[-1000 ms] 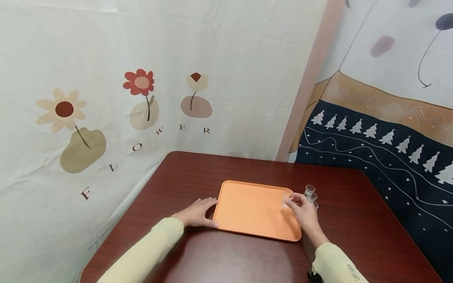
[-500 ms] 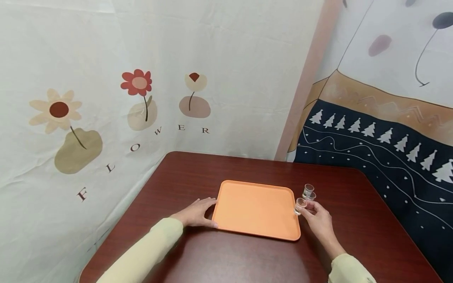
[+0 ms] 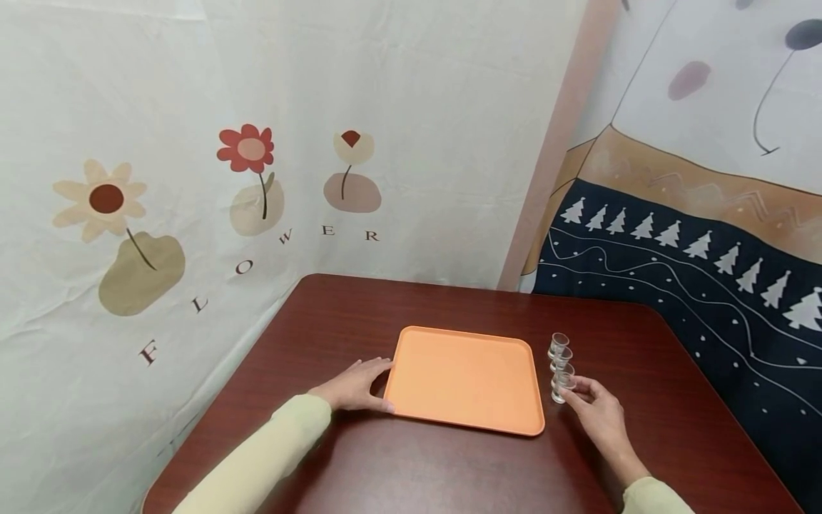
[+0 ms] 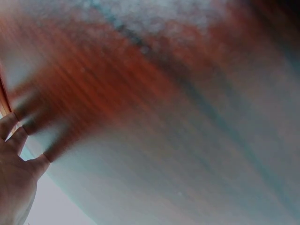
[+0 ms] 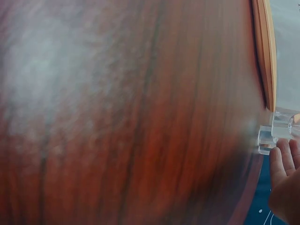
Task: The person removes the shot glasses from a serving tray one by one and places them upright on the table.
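Observation:
A flat orange tray (image 3: 465, 380) lies on the table, its left side by my left hand (image 3: 354, 385). The thumb and fingers of that hand are spread along the tray's edge and touch it. To the right of the tray, small clear shot glasses stand in a close row, with the far glass (image 3: 559, 343) at the back. My right hand (image 3: 602, 422) pinches the nearest shot glass (image 3: 560, 397) between thumb and fingers. In the right wrist view, the fingers of the right hand (image 5: 284, 185) are beside a clear glass (image 5: 266, 139), partly cut off by the frame edge.
The dark red-brown table (image 3: 437, 471) has rounded far corners. Behind it hangs a pale cloth (image 3: 437, 128) with flowers and letters. A dark blue cloth with white trees (image 3: 681, 271) hangs along the right side.
My right hand has carried the shot glass from over the tray's right side to the near end of the glass row. My left hand stays at the tray edge.

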`<state>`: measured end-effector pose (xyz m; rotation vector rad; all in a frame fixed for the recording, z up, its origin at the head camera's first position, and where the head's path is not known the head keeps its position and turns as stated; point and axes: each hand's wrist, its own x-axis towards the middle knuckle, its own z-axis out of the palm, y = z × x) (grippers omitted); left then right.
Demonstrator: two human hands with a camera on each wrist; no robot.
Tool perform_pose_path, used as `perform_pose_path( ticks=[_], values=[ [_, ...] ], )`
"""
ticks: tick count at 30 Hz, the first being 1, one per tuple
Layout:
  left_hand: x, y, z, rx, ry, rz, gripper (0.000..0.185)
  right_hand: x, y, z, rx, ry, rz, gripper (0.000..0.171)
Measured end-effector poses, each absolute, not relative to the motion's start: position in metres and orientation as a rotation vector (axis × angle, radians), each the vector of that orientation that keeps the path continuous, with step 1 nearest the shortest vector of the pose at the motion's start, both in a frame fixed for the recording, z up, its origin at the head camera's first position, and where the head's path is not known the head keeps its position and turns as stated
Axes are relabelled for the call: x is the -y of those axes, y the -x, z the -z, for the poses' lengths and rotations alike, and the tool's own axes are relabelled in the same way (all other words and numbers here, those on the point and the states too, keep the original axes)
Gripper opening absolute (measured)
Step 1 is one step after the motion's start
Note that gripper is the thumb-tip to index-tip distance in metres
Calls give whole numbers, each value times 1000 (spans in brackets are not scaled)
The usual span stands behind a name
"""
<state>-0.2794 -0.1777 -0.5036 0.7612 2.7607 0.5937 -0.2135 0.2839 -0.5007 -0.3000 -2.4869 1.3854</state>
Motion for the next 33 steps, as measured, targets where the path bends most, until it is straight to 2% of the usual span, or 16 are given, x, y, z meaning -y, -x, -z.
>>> perform_pose_path(
  ticks=[8, 17, 22, 25, 29, 33],
  values=[
    [176, 279, 504, -2750, -746, -600, 102, -290, 209, 507, 2552, 325, -1324, 42],
    [175, 279, 501, -2747, -755, -572, 103, -296, 209, 509, 2497, 306, -1355, 56],
    [175, 280, 495, -2743, -762, -488, 102, -297, 212, 499, 2399, 332, -1302, 55],
    [172, 281, 488, -2742, -747, -436, 95, -296, 214, 488, 2371, 332, -1247, 52],
    [164, 288, 474, -2782, -730, -354, 82, -288, 223, 472, 2372, 239, -1141, 48],
    [149, 300, 461, -2865, -714, -293, 78, -269, 243, 458, 2425, -5, -984, 41]
  ],
)
